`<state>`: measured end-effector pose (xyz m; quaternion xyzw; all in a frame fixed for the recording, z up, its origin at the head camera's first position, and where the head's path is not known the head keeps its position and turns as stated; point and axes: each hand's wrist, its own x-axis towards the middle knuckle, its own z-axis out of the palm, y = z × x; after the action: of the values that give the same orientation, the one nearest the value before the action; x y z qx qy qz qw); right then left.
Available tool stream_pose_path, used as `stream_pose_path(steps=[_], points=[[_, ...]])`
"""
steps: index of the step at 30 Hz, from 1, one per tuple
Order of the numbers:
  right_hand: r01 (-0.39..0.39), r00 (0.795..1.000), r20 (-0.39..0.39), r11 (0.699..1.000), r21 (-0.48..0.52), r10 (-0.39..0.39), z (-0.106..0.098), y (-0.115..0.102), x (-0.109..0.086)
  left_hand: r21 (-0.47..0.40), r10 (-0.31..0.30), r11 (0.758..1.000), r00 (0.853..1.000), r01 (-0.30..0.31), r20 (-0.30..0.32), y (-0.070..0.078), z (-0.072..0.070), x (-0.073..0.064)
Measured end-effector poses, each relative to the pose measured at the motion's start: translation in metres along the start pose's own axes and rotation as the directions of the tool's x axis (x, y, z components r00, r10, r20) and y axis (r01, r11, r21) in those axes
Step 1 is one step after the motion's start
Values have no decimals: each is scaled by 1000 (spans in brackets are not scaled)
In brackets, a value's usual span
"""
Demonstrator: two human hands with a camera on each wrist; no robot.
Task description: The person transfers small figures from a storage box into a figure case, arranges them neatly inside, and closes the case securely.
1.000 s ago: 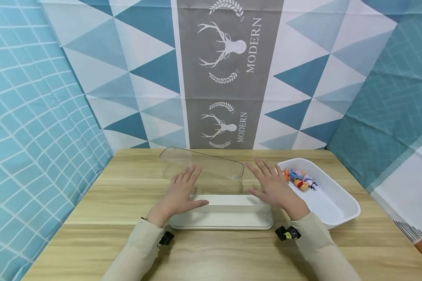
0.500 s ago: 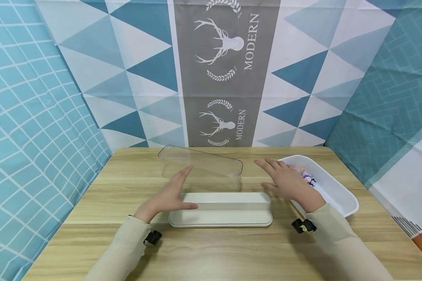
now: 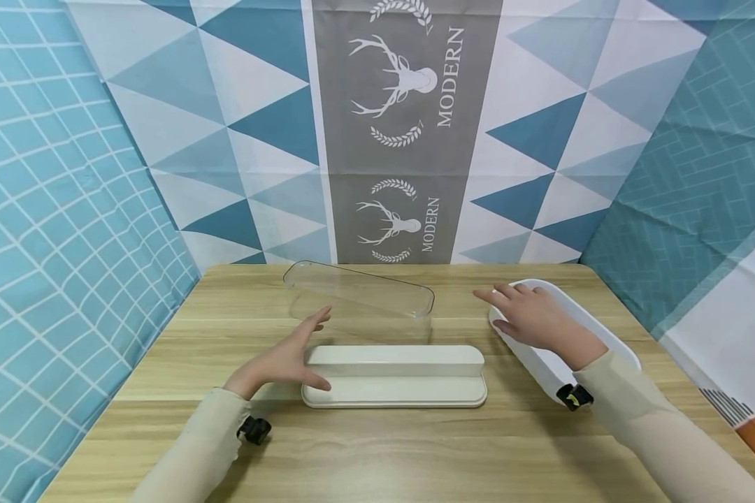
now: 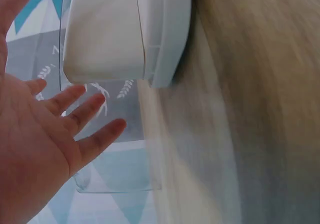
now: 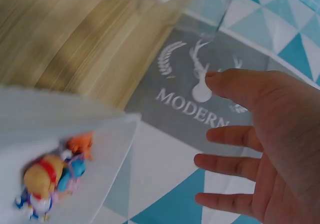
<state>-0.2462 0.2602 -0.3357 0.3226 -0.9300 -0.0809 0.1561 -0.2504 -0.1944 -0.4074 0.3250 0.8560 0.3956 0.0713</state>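
My left hand [image 3: 283,358] is at the left end of a white stepped stand [image 3: 396,392], fingers spread and holding nothing. In the left wrist view the stand's end [image 4: 105,39] is above the fingers, and I cannot tell whether they touch it. My right hand [image 3: 533,318] hovers over a white plastic bin [image 3: 528,361], with its fingers spread and nothing in them. Several small toy figures [image 5: 45,176] lie in that bin in the right wrist view; the hand hides them from the head camera.
Behind the stand is a transparent box-shaped cover [image 3: 358,297], its rim facing up. Everything stands on a wooden table [image 3: 377,454]. A patterned cloth [image 3: 409,133] hangs along the table's far edge, and blue checked cloth [image 3: 88,209] borders the left.
Both hands have moved apart: the left went leftward to the stand's end, the right went rightward from beside the stand to over the bin. Stand and cover have stayed put.
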Motion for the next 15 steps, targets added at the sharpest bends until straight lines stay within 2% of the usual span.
stream_pose_path(steps=[4, 8, 15], points=[[53, 998, -25, 997, -47, -55, 0, 9, -3, -63, 12, 998, 999, -10, 30, -6, -2, -4], [93, 994, -51, 993, -76, -97, -1, 18, -7, -122, 2, 993, 998, 6, 64, -10, -4, -8], [112, 994, -2, 991, -74, -112, -2, 37, -10, -181, 27, 983, 997, -13, 74, -17, -3, -12]])
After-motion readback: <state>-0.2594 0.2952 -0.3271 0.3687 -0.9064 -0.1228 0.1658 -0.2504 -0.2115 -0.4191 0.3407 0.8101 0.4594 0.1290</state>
